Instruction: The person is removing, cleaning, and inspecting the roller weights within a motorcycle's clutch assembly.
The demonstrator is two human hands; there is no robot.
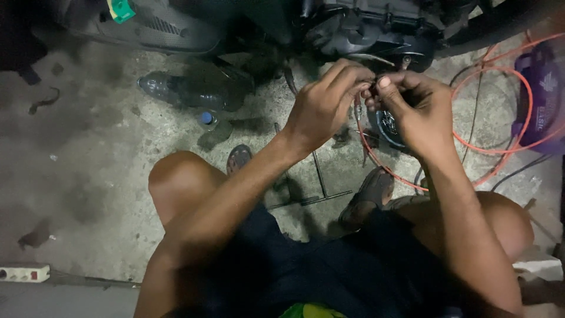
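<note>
Squatting on stained concrete floor, facing the dark engine block of a machine; all places below are taken from that block.

My left hand and right hand meet just below the block, fingertips nearly touching. Both are pinched onto the end of a thin orange cable: left thumb and forefinger closed on it from one side, right thumb and forefinger clenched on it from the other. What sits at the cable's tip is too small and dim to tell.

The cable falls from my fingers, passes between my knees, then loops wide to the right of the block and curls back up.

Inside that loop, far right of the block, lies a purple bag with pale print on its side. Under my right hand, a round dark part, mostly hidden.

Below the block, between my sandalled feet, a T-handled metal wrench lies flat on the floor. Left of the block, a crumpled clear plastic bottle on its side; a blue cap just beneath it. Upper left, a small green-and-yellow tag on dark bodywork. Far lower left, a white power strip at the floor's edge.
</note>
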